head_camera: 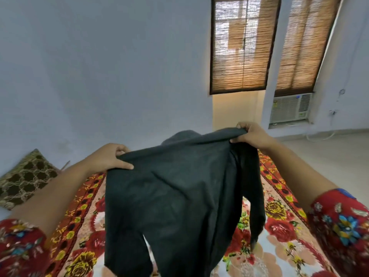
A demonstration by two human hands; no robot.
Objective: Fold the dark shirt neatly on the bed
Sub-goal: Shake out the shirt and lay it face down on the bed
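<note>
The dark shirt (171, 196) hangs in the air in front of me, spread between both hands above the bed (279, 246). My left hand (111, 156) pinches its upper left shoulder edge. My right hand (251, 134) grips the upper right shoulder edge, held a little higher and farther away. The shirt's body drapes down the middle of the view, and one sleeve dangles on the right side. Its lower hem drops out of view at the bottom. The bed carries a red floral sheet, mostly hidden behind the cloth.
A brown patterned pillow (24, 180) leans against the pale wall at the left of the bed. Two windows with bamboo blinds (241, 45) and a window air conditioner (289, 107) lie ahead on the right. Bare floor (329, 156) runs along the bed's right side.
</note>
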